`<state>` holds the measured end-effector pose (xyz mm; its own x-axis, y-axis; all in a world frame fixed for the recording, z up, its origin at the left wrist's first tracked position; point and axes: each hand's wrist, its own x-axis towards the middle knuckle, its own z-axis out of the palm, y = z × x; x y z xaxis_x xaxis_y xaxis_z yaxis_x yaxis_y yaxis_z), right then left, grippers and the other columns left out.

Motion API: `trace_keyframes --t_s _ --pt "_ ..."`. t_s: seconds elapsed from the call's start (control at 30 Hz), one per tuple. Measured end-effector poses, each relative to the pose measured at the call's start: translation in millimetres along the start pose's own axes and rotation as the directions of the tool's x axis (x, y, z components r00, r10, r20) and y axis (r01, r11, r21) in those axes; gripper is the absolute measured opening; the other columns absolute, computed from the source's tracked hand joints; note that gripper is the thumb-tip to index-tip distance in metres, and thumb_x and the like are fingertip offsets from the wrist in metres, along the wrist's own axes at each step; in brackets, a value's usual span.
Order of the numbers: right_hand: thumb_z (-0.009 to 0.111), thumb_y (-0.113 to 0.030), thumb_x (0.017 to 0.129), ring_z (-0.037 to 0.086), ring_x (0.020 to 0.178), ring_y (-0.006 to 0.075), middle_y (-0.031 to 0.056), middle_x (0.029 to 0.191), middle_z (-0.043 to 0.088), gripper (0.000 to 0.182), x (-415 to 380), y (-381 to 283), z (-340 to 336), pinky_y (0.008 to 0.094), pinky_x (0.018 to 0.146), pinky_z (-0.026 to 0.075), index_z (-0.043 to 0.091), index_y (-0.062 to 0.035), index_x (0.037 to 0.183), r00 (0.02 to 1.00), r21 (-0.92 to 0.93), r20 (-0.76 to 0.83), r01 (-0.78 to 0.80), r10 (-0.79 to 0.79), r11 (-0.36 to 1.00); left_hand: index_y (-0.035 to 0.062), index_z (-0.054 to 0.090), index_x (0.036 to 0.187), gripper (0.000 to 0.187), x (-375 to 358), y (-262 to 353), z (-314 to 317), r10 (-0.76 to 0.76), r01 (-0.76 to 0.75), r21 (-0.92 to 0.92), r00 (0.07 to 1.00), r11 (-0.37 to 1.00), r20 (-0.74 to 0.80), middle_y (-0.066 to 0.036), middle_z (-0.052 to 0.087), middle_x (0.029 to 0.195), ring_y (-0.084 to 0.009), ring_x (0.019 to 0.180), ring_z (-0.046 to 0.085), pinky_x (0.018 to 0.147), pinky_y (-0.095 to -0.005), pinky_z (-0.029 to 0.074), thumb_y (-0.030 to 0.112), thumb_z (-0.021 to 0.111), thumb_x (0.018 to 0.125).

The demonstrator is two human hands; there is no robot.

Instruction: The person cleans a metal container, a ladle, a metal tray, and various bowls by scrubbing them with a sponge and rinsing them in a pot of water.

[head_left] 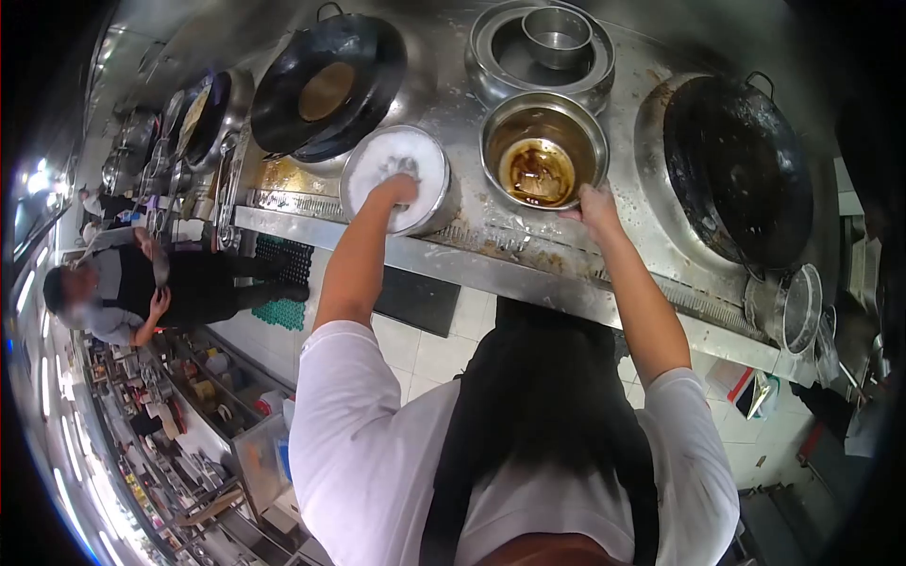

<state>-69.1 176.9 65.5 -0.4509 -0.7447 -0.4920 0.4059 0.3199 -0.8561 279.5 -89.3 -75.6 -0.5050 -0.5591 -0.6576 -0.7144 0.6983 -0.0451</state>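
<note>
My left hand [404,190] reaches into a round metal pot [445,193] filled with white suds [382,156]. Its fingers look closed around something greyish in the foam, which I cannot make out. My right hand [595,206] grips the near right rim of a second metal pot [493,141], thumb at the edge. That pot is tilted toward me, and dark brown liquid or residue [540,174] covers its bottom. Both pots are over the steel stove counter [514,226], side by side.
Black woks [368,57] stand at the back left, and another large wok [741,170] is at right. A steel bowl [557,36] sits in a wide pot [483,61] behind. A strainer [802,307] hangs front right. Another person [142,283] stands at left.
</note>
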Motion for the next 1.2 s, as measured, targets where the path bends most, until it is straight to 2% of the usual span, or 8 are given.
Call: trace_keyframes --t_s 0.33,0.43,0.5,0.57,0.73,0.83,0.97,1.2 --pt "0.056 -0.02 0.088 0.057 0.107 0.0478 0.0351 0.134 0.041 0.082 -5.4 9.5 6.8 0.0486 0.087 0.051 0.003 -0.0009 0.147 0.992 -0.653 -0.111 -0.023 -0.065 0.757 0.0058 0.07 0.104 0.028 -53.3 26.5 -20.0 0.02 -0.021 0.152 1.0 0.988 0.009 -0.015 0.064 0.115 -0.0298 0.1 0.064 0.089 -0.039 0.049 0.021 0.058 0.084" --pt "0.058 -0.021 0.086 0.049 0.119 0.0477 0.037 0.134 0.041 0.086 6.3 45.8 6.1 0.0442 0.102 0.041 0.001 0.0019 0.148 0.743 -0.792 -0.104 0.341 -0.661 0.507 0.0083 0.067 0.109 0.028 -63.1 16.2 -17.3 -0.161 0.142 -0.338 0.987 0.93 -0.026 -0.011 0.064 0.115 -0.0261 0.101 0.063 0.09 -0.0364 0.049 0.019 0.06 0.084" --pt "0.059 -0.02 0.085 0.046 0.123 0.0439 0.0341 0.134 0.043 0.074 -0.8 29.2 3.2 0.0418 0.103 0.04 0.02 0.0015 0.144 0.646 -0.839 -0.047 0.389 -0.762 0.382 0.01 0.066 0.112 0.029 -79.3 2.9 -33.4 -0.2 0.315 -0.921 0.941 0.228 0.273 -0.009 0.063 0.115 -0.0236 0.101 0.063 0.09 -0.0347 0.049 0.018 0.061 0.084" --pt "0.058 -0.02 0.085 0.047 0.123 0.0407 0.0302 0.132 0.046 0.059 -10.7 9.7 1.6 0.0401 0.103 0.04 0.038 0.0003 0.137 0.603 -0.815 0.018 0.47 -0.798 0.338 0.0116 0.064 0.115 0.031 -116.5 6.5 -67.9 -0.004 0.364 -0.841 0.917 -0.399 0.399 -0.006 0.063 0.115 -0.0211 0.102 0.062 0.091 -0.0329 0.049 0.016 0.062 0.084" --pt "0.053 -0.02 0.086 0.057 0.112 0.0364 0.0192 0.12 0.061 0.031 22.0 -44.4 25.8 0.0388 0.098 0.044 0.066 -0.0055 0.109 0.909 -0.58 0.122 0.391 -0.399 0.714 0.021 0.051 0.133 0.061 -183.8 64.3 -191.8 0.265 -0.081 -0.95 0.95 -0.302 -0.166 -0.005 0.06 0.12 -0.0201 0.101 0.061 0.092 -0.0331 0.049 0.016 0.072 0.076" --pt "0.053 -0.024 0.086 0.061 0.106 0.0349 0.0167 0.11 0.066 0.033 84.2 -24.6 58.2 0.0406 0.092 0.049 0.065 -0.0072 0.112 0.785 -0.715 0.257 0.547 -0.564 0.436 0.016 0.051 0.133 0.063 -184.5 112.2 -254.0 0.185 -0.385 -0.878 0.921 0.283 -0.344 -0.006 0.06 0.121 -0.0228 0.103 0.06 0.092 -0.0351 0.047 0.018 0.075 0.074" --pt "0.049 -0.034 0.092 0.063 0.106 0.0359 0.0124 0.115 0.065 0.039 106.7 -38.7 91.0 0.0594 0.087 0.049 0.059 -0.0117 0.122 0.927 -0.157 0.235 -0.261 0.293 0.952 0.0071 0.049 0.131 0.062 -147.0 171.4 -295.2 0.258 -0.46 -0.466 0.863 0.755 -0.435 -0.011 0.063 0.115 -0.0261 0.105 0.059 0.092 -0.037 0.046 0.018 0.075 0.076" --pt "0.035 -0.046 0.096 0.061 0.107 0.0369 0.0113 0.124 0.06 0.047 139.2 -17.4 60.3 0.0623 0.078 0.052 0.054 -0.0141 0.125 0.822 0.295 0.526 -0.415 0.216 0.861 0.0047 0.054 0.121 0.05 -106.8 252.8 -297.3 0.231 -0.303 -0.024 0.773 0.953 -0.59 -0.023 0.063 0.109 -0.0374 0.113 0.055 0.095 -0.0449 0.044 0.018 0.068 0.075"
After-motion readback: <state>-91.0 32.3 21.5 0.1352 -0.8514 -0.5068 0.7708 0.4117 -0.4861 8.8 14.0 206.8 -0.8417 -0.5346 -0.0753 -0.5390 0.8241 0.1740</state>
